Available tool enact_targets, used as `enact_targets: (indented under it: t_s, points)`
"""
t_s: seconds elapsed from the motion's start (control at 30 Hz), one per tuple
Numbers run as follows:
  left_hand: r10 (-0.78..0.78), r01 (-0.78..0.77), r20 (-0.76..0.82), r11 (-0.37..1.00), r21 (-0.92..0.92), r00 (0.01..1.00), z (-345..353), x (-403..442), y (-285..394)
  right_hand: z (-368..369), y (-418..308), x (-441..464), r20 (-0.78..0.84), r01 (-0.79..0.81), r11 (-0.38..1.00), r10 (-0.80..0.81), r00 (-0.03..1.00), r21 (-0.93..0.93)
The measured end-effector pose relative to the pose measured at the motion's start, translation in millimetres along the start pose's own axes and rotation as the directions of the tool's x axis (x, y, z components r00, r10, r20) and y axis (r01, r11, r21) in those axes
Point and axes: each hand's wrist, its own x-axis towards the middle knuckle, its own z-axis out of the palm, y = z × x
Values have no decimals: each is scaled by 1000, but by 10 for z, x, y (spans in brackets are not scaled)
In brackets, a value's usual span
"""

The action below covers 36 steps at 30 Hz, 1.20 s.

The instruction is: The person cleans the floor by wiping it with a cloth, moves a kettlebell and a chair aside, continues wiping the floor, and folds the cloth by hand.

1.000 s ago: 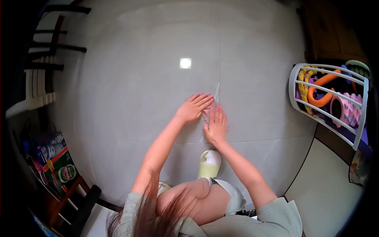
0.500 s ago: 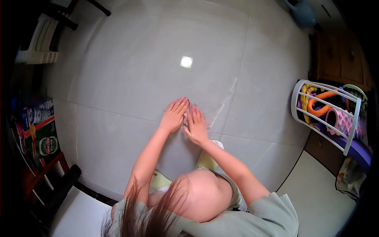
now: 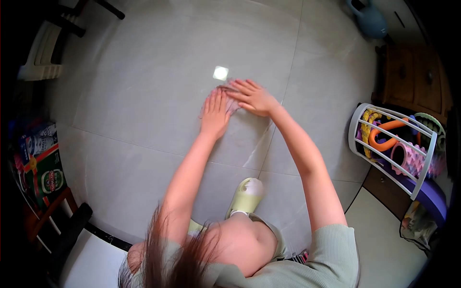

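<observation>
My left hand point(image 3: 215, 115) lies flat with its fingers stretched forward over a thin, crumpled, pinkish sheet point(image 3: 232, 104) on the grey tiled floor point(image 3: 158, 96). Whether the sheet is cloth or plastic film I cannot tell. To its right, my right hand point(image 3: 254, 98) is also flat, fingers pointing left across the sheet's far edge. Neither hand's fingers are curled around anything. The palms hide part of the sheet. A pale yellow-green slipper point(image 3: 244, 196) on one foot shows below the hands.
At the right, a white-barred basket point(image 3: 357, 127) holds an orange ring and a pink spiky roller point(image 3: 408, 157). Behind it are a wooden cabinet point(image 3: 406, 79) and a blue kettlebell point(image 3: 372, 21). Boxes point(image 3: 45, 168) stand at the left, below a white stool point(image 3: 45, 48).
Both hands have slid forward across the floor with the sheet beneath them. My right hand has turned so its fingers point left. More of the slipper shows now.
</observation>
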Motion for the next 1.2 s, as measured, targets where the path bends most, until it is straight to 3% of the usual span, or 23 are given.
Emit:
enact_targets:
  t_s: [0.1,0.2,0.33,0.43,0.57,0.7,0.83,0.97,1.2]
  points:
    - [20,-23,34,995,96,999,194,342,351,-97,299,-283,-20,-173,985,173,985,-23]
    - [83,-85,26,994,67,996,301,491,648,-163,347,-647,-27,-299,954,299,954,-12]
    - [215,-215,18,973,81,977,355,461,701,135,-103,-915,-122,-528,848,529,840,47]
    - [302,-299,69,953,-51,951,181,372,523,329,-533,-838,-155,-646,757,653,741,104]
    - [334,-326,103,941,-92,937,41,358,183,594,-916,-449,-245,-705,682,730,638,198]
    - [316,-308,88,947,-94,945,-204,348,-289,506,-1004,-24,-244,-623,755,656,714,205]
    - [328,-320,85,943,-92,941,-440,170,-721,491,-1006,162,-224,-467,880,474,852,86]
    - [340,-342,120,940,-5,933,-517,-286,-879,449,-1085,45,-86,-270,963,271,959,15]
    - [297,-303,157,953,10,942,-300,-1313,-673,560,-1647,-384,111,-189,978,178,978,90]
